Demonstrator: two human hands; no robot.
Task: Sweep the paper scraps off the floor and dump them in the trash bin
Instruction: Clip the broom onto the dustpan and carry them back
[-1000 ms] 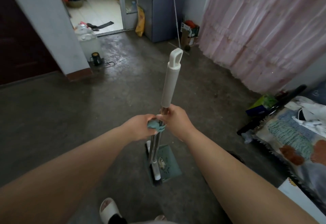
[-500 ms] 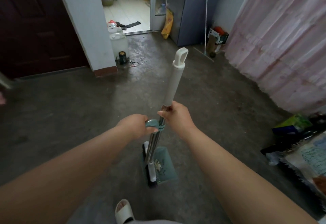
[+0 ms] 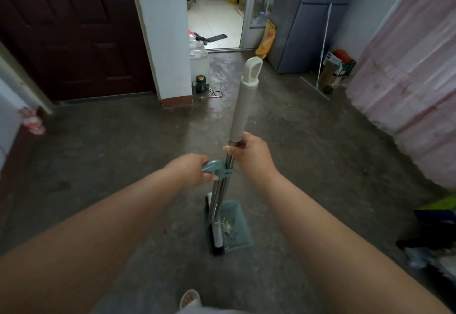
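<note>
Hands: left hand [image 3: 190, 171] has its fingers curled round the teal plastic dustpan handle [image 3: 212, 167]. That handle is clipped to the cream-gripped steel-poled broom [image 3: 243, 106]. Right hand [image 3: 249, 153] wraps the bare steel pole just below the cream sleeve. Both poles stand near upright.

Task things: the teal plastic dustpan tray [image 3: 238, 233] sits low over the grey concrete floor [image 3: 111, 155], just ahead of a pale sandal [image 3: 190, 299]. Whether it touches the floor I cannot tell. A few pale paper scraps [image 3: 227, 226] appear to lie in the tray by the brush head. No trash bin is in view.

Step (judgement): carry the loaded pan to the bin.
- Keep the left-hand grip firm and the tray mouth tilted up so the scraps stay back.
- Let the right hand only steady the pole, without twisting against the clip.
- Lift clear of the floor before walking.

Edges and room, left to right:
- The dark brown panelled door [image 3: 74, 29] is closed.
- The white wall pillar [image 3: 164, 29] has a translucent plastic jug [image 3: 199, 63] at its foot, and a small black device with a trailing cable [image 3: 201, 84] that could trip.
- Beyond it is an open tiled doorway.
- The grey-blue cabinet [image 3: 308, 29] has a pole tool leaning beside it.
- The pink lace curtain [image 3: 407, 71] hangs to the floor.
- Dark clutter [image 3: 434, 217] lies at the right edge.
- The floor ahead in the centre gives the widest path.
</note>
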